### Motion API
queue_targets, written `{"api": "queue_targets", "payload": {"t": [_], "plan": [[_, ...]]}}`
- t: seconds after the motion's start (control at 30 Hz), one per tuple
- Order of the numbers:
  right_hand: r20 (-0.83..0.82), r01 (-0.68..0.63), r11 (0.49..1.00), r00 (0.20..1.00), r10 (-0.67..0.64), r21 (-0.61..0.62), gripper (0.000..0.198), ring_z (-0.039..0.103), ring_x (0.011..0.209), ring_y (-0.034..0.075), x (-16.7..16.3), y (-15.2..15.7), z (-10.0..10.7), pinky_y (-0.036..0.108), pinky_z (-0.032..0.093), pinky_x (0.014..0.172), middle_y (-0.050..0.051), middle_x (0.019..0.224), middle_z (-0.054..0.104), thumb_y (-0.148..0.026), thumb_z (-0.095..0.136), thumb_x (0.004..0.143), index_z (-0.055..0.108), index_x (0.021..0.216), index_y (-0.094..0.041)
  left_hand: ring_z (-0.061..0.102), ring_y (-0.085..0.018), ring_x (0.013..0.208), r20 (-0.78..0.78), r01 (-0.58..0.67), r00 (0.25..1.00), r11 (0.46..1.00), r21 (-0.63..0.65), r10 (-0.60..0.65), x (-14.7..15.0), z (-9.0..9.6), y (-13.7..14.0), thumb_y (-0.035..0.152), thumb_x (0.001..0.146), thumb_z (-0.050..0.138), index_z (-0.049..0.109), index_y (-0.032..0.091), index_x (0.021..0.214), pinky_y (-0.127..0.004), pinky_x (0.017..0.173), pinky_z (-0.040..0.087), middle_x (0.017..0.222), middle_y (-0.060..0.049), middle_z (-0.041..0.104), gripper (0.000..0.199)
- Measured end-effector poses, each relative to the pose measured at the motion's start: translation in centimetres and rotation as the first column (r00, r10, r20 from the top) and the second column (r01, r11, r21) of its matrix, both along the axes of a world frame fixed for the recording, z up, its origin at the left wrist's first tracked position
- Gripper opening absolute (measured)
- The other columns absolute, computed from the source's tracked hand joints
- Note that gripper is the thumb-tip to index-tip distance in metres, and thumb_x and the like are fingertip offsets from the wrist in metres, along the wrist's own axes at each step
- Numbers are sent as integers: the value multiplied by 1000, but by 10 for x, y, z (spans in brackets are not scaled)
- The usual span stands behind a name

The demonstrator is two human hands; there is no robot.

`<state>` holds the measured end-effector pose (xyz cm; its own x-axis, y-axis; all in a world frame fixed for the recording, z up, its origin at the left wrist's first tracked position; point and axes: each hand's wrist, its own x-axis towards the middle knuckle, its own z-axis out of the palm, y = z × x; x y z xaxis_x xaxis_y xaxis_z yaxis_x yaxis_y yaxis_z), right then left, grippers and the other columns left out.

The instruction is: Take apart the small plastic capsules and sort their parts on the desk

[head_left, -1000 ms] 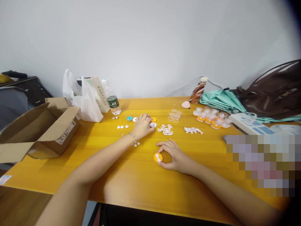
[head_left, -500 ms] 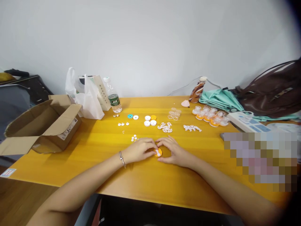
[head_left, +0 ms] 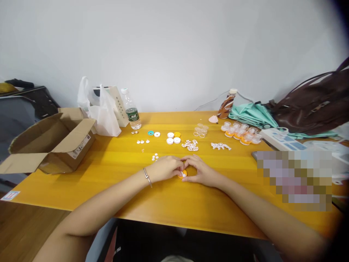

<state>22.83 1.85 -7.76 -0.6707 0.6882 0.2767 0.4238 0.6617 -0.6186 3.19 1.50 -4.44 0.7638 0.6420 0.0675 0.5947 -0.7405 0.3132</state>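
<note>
A small round orange disc [head_left: 181, 177] with a white piece on top lies between my hands near the middle of the table. My left hand [head_left: 167, 168], a metal bracelet at its wrist, has its fingers pinched together over the disc's left side and covers part of it. On the other side my right hand [head_left: 201, 171] curves its thumb and index finger around the disc, with the thumb at its right edge. Several small white round pieces [head_left: 155, 157] lie just beyond my left hand. White openwork pieces [head_left: 191, 146] are scattered farther back.
White and yellow discs [head_left: 173, 138] sit mid-table, with clear rings [head_left: 201, 130] to their right. Several orange-based clear assemblies [head_left: 241, 133] stand at right, near a brown bottle [head_left: 227, 104]. An open cardboard box [head_left: 68, 145], plastic bag [head_left: 105, 116] and water bottle [head_left: 132, 113] stand at left.
My left fingers have closed in over the disc, hiding more of it. My right thumb has moved up and left onto the disc's edge. The whole view has shifted slightly.
</note>
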Motion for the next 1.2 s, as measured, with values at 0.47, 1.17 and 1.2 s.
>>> {"api": "queue_targets", "payload": {"t": [0.47, 1.17, 1.2], "plan": [[-29, -57, 996, 998, 55, -66, 25, 47, 111, 22, 4, 6, -2, 40, 31, 98, 7, 115, 52, -42, 66, 69, 58, 79, -20, 59, -14, 73, -104, 178, 982, 966, 188, -160, -2, 1, 6, 27, 81, 53, 62, 16, 82, -22, 61, 40, 80, -3, 64, 14], [3, -49, 994, 999, 50, -100, 29, 44, 114, 24, 5, 6, 1, 41, 30, 99, 9, 118, 51, -42, 66, 68, 60, 85, -20, 56, -11, 70, 53, -74, 997, 889, 452, 56, -74, 18, 12, 21, 84, 46, 60, 16, 84, -21, 67, 43, 77, -3, 63, 15], [2, -47, 994, 999, 47, -104, 29, 45, 114, 24, 5, 6, 1, 41, 30, 99, 9, 118, 51, -42, 66, 68, 60, 85, -20, 57, -12, 72, 37, -89, 996, 888, 451, 82, -85, 14, 14, 22, 85, 46, 60, 16, 83, -22, 68, 43, 77, -4, 63, 15]]}}
